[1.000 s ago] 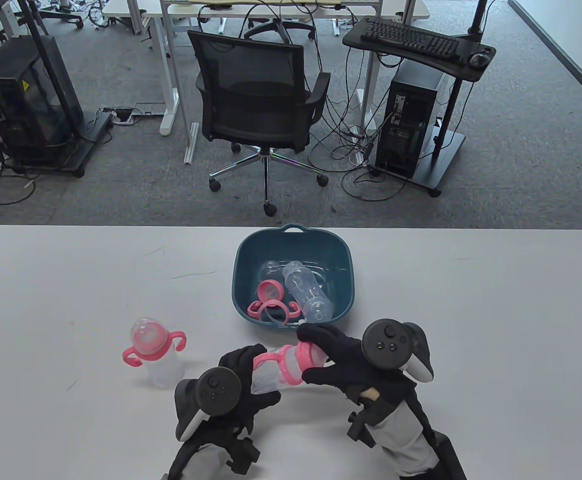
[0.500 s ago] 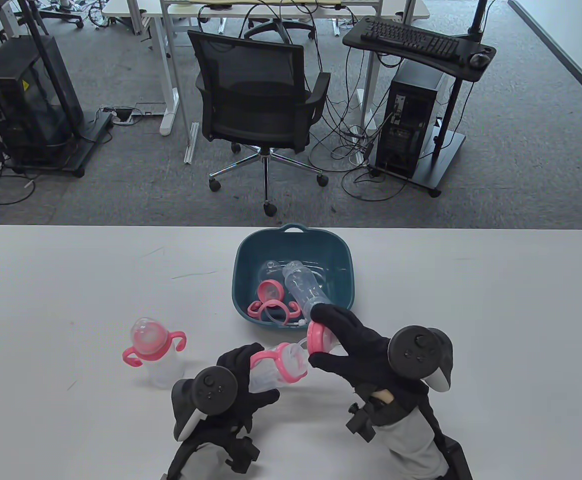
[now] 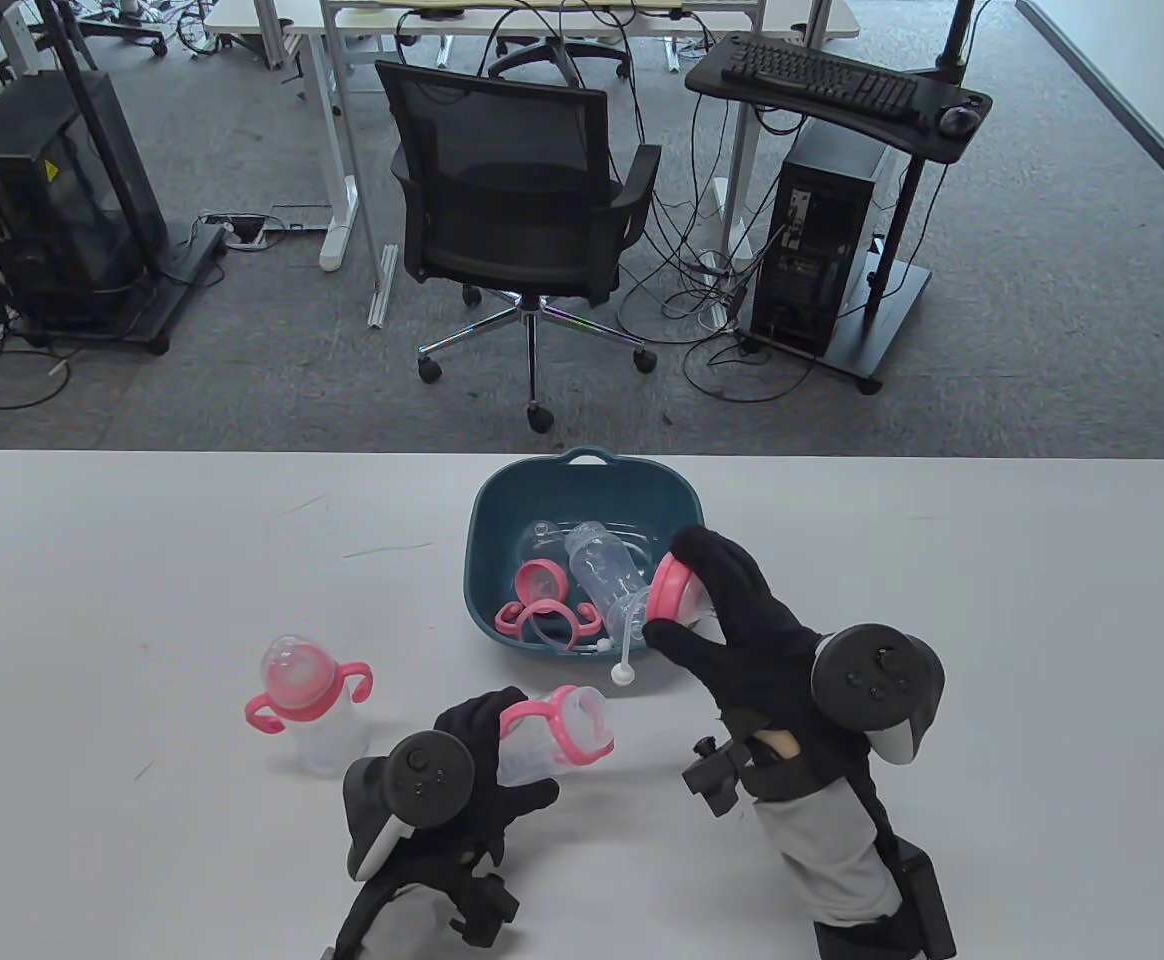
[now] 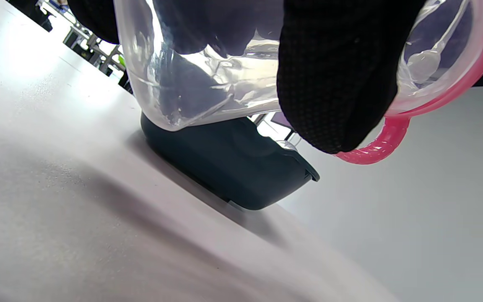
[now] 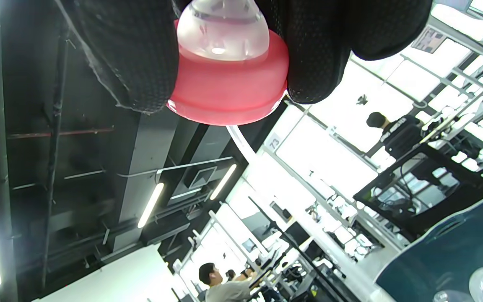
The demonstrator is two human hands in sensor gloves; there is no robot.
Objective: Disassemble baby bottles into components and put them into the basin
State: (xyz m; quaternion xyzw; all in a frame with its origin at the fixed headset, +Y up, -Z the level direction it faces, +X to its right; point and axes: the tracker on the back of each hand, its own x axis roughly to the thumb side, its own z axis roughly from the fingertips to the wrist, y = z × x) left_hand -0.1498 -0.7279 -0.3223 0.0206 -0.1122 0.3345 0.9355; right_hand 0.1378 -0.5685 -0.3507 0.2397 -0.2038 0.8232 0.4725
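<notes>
My left hand grips a clear bottle body with a pink handle ring, tilted above the table; in the left wrist view the bottle body fills the top and the pink handle ring curves below my fingers. My right hand holds the pink screw cap with its nipple and a dangling straw over the right rim of the teal basin. The right wrist view shows the pink screw cap pinched between gloved fingers. Another whole bottle stands upright at the left.
Inside the basin lie a clear bottle, a pink cap, a pink handle ring and a clear dome. An office chair and desks stand beyond the table's far edge.
My right hand pulled the pink cap with its straw off the bottle and carried it up and right, over the basin's rim. The left hand kept the bottle body nearly still.
</notes>
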